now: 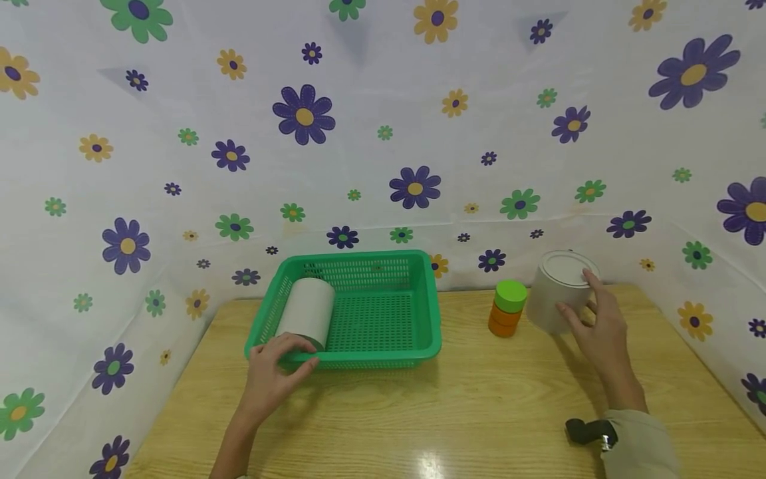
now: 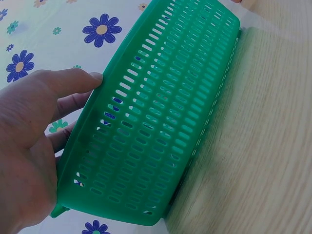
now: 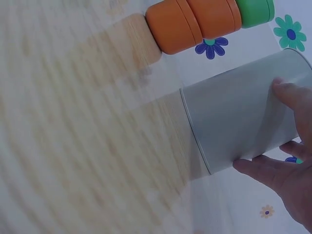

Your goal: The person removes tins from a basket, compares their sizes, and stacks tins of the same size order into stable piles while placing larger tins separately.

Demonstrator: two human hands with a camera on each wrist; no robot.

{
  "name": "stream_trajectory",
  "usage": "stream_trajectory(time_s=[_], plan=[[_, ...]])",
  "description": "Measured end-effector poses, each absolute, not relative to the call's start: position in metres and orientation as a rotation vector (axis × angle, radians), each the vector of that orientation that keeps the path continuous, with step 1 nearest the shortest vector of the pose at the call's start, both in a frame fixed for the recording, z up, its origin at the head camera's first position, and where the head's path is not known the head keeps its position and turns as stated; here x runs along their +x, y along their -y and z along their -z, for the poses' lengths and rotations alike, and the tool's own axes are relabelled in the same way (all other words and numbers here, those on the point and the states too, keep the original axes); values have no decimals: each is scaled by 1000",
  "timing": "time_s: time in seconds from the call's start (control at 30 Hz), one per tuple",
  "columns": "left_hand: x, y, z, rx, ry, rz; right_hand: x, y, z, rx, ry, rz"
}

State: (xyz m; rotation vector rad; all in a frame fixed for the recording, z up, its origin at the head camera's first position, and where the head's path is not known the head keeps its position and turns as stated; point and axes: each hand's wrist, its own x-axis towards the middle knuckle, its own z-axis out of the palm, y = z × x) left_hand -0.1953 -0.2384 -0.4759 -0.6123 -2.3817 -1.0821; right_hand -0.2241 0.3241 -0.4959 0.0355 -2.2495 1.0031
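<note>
My left hand [image 1: 270, 376] grips the front rim of a green plastic basket [image 1: 433, 313] near its left corner. In the left wrist view, the fingers reach behind the basket's slotted wall [image 2: 161, 102]. A plain white cylinder [image 1: 308, 309] lies on its side in the basket's left part, its near end partly hidden by those fingers. At the table's right side, my right hand [image 1: 601, 329] holds a pale grey can [image 1: 553, 299] with a round lid, thumb and fingers spread about its side and top. In the right wrist view, the can's [image 3: 239, 112] base is close to the wooden surface.
An orange jar with a green lid [image 1: 507, 307] stands just left of the can. The wooden table [image 1: 473, 412] stretches in front of the basket, and a flower-printed white cloth [image 1: 371, 159] hangs behind and at both sides. A black strap piece [image 1: 583, 431] sticks out at my right wrist.
</note>
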Motion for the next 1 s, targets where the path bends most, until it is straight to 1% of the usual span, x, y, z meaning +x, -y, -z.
stream_trajectory(time_s=[0.33,0.6,0.83,1.0], plan=[[-195,241,478,-601,2400,1084,-224,-326,492,-2,2278,-1021],[-195,241,477,-613,2386,1101,-218,-325,467,6,2162,-965],[-195,240,476,-615,2384,1097,-208,-314,444,-56,2157,-955],[-196,241,476,-612,2390,1103,-205,-305,431,32,2116,-958]])
